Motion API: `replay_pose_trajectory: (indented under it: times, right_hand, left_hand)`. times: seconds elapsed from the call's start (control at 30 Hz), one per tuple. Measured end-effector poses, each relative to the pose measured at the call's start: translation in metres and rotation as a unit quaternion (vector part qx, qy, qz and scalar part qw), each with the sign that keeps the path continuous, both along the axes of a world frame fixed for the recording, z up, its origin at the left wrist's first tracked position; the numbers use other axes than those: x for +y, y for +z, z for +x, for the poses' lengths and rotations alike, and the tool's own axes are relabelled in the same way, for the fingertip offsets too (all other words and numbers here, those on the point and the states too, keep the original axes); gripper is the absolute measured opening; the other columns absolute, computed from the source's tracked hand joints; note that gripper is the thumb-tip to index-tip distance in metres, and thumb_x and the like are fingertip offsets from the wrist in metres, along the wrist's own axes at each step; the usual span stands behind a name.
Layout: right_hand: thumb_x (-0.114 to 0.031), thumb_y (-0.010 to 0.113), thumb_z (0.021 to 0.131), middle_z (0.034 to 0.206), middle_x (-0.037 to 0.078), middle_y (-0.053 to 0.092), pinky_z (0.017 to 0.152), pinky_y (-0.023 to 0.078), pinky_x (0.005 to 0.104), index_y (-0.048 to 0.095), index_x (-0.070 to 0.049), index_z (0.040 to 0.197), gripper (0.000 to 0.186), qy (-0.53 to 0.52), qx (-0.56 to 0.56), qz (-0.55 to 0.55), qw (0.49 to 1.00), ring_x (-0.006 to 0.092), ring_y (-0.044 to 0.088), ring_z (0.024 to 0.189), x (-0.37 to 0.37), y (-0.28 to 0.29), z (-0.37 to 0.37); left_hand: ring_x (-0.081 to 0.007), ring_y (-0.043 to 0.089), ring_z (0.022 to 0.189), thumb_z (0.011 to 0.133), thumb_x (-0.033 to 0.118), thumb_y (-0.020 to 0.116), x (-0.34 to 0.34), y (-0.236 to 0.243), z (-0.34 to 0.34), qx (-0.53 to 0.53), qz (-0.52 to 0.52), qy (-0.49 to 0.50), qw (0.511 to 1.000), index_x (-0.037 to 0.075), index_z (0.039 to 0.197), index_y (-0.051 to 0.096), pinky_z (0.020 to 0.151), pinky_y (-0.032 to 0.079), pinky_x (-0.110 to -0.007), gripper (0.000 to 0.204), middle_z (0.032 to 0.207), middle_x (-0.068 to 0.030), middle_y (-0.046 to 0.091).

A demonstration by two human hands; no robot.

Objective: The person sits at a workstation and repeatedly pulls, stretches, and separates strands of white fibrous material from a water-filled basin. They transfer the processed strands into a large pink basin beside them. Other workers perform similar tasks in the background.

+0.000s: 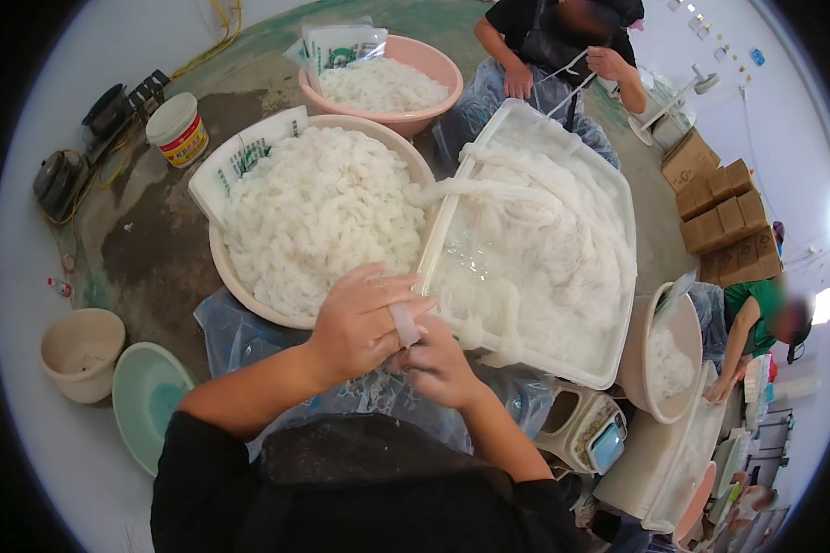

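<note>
My left hand (pixel 361 321) and my right hand (pixel 441 365) meet in front of me, over the near edge of a cream basin (pixel 266 311). Between them a whitish translucent strip (pixel 403 323) runs across my left fingers. My right fingers are curled at its lower end, slightly blurred. A heap of wet white translucent strands (pixel 327 217) fills the basin. To its right, a white rectangular tray (pixel 625 276) holds water and long pale strands (pixel 553 230); one bundle stretches over the tray's left rim to the basin.
A person (pixel 563 55) across from me holds a thin white strand. Another in a green top (pixel 756 318) works at right. A pink basin (pixel 447 69), lidded bucket (pixel 177 131), green basin (pixel 148 405), beige tub (pixel 83 355), plastic stool (pixel 576 429) and cardboard boxes (pixel 724 217) stand around.
</note>
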State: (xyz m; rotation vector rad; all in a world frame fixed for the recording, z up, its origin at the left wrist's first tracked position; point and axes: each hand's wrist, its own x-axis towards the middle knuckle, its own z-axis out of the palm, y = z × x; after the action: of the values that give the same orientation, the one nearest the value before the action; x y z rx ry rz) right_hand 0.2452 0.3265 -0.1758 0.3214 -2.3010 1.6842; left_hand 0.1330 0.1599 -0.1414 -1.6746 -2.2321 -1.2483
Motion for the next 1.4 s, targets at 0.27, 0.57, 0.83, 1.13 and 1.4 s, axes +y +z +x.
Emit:
replay_pose_trajectory:
  times: [0.27,0.57,0.83,1.13,1.4]
  right_hand:
    - [-0.009,0.054,0.078,0.095,0.017,0.057,0.082,0.041,0.0422,0.058,-0.003,0.098,0.021,-0.008,0.014,0.120,0.993,0.0370,0.052,0.092,-0.005,0.024,-0.010]
    - [-0.016,0.062,0.073,0.079,0.014,0.053,0.061,0.040,0.0414,0.055,-0.005,0.080,0.015,-0.008,-0.151,-0.166,0.975,0.0335,0.049,0.068,0.008,0.038,0.007]
    - [-0.019,0.054,0.077,0.081,0.018,0.056,0.069,0.044,0.0442,0.056,-0.004,0.087,0.018,0.135,-0.127,0.058,0.981,0.0368,0.054,0.079,0.001,0.046,-0.002]
    - [-0.012,0.048,0.071,0.064,0.015,0.050,0.058,0.041,0.0394,0.052,-0.003,0.068,0.010,0.051,0.010,0.127,0.991,0.0350,0.050,0.062,-0.002,0.058,0.005]
    - [-0.011,0.058,0.068,0.094,0.011,0.053,0.079,0.041,0.0388,0.057,-0.001,0.078,0.015,0.098,0.050,-0.414,0.903,0.0281,0.051,0.091,-0.005,0.047,-0.004]
  left_hand:
    - [-0.0260,0.061,0.104,0.089,0.031,0.060,-0.001,-0.007,0.000,-0.616,0.114,-0.158,0.763,0.009,0.105,0.068,0.109,0.022,-0.052,0.029,0.104,-0.0047,0.068]
    - [-0.0185,0.060,0.106,0.094,0.021,0.053,-0.005,0.006,0.003,-0.261,0.012,-0.077,0.962,0.004,0.099,0.058,0.101,0.037,-0.046,0.018,0.121,-0.0118,0.059]
    - [-0.0225,0.061,0.097,0.101,0.023,0.034,0.004,0.011,0.013,-0.616,0.155,-0.016,0.772,0.003,0.100,0.041,0.084,0.048,-0.034,0.021,0.115,-0.0252,0.056]
    - [-0.0313,0.050,0.112,0.085,0.029,0.061,0.003,0.007,-0.002,0.085,-0.062,0.173,0.979,0.011,0.112,0.053,0.092,0.040,-0.042,0.034,0.129,-0.0161,0.050]
    - [-0.0331,0.037,0.131,0.082,0.024,0.065,0.012,0.003,0.013,-0.190,0.106,-0.122,0.968,0.010,0.099,0.070,0.106,0.026,-0.049,0.023,0.139,-0.0127,0.044]
